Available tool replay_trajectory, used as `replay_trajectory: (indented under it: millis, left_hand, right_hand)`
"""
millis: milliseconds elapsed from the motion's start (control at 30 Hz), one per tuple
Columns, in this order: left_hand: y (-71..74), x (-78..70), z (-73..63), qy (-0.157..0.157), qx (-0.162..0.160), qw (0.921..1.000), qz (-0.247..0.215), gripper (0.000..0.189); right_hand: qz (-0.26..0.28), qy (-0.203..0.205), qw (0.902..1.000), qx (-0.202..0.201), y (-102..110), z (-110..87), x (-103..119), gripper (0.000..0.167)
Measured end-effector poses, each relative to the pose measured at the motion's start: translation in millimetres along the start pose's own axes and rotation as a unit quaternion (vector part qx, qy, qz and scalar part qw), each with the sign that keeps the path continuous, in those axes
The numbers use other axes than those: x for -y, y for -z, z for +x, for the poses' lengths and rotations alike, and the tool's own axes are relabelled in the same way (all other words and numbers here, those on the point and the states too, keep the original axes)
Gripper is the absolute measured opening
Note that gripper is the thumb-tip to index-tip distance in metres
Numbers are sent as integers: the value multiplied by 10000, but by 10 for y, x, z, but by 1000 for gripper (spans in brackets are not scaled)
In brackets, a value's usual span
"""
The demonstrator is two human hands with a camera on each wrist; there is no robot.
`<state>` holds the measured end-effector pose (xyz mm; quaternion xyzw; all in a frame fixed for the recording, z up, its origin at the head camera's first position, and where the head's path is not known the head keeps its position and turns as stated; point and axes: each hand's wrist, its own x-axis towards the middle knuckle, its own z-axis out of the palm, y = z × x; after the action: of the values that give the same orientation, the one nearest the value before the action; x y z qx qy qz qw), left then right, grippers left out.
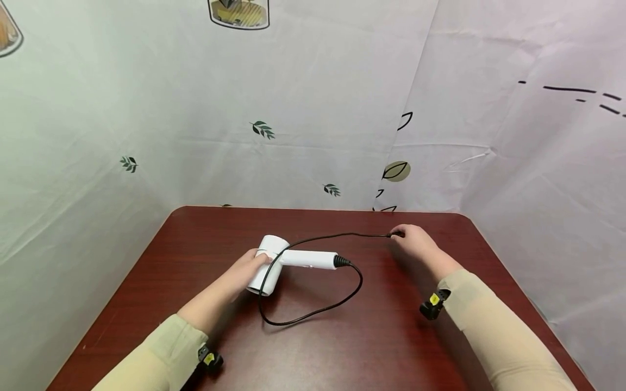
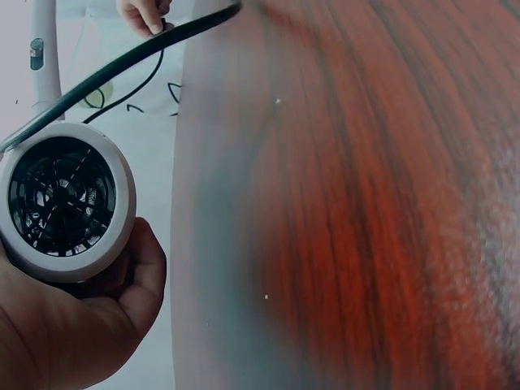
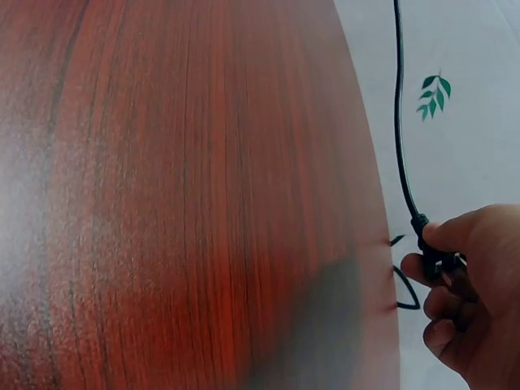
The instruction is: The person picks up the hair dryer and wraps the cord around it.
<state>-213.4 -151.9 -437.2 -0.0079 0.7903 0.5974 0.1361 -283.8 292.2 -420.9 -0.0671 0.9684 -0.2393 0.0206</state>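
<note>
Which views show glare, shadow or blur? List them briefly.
Head: soft sheen on the tabletop, shadow beside the right sleeve; left wrist: glare at right, blurred dark patch left of centre, hair dryer's grille distinct; right wrist: pale glare at left, blurred dark patch low.

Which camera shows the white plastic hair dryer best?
The head view: the white T-shaped hair dryer shows almost whole, its barrel partly covered by the left hand. The left wrist view has its round dark grille and part of the handle; the right wrist view, only its thin black cord and plug.
</note>
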Motion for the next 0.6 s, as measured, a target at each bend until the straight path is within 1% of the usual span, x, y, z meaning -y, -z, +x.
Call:
replay_trajectory:
  millis: [133,300,467,600]
  left_hand:
    - [13,3,-3,-4,-11,10000,15,49]
    - [24,15,-7,13,21,10000,4,52]
    - [36,9,-28,-45,-70,10000,3,51]
    - [45,13,-36,-47,-111,9999,-26,51]
  right_hand:
    - [-85,-27,9999,-70,5,-7,-30,28]
    - [-88,-168,9998,-56,-3,-15,-69,29]
    - [-107,-269,9996,-68,0,-29,-135,29]
    - [-142,-253,9995,-120,7,-42,-174,30]
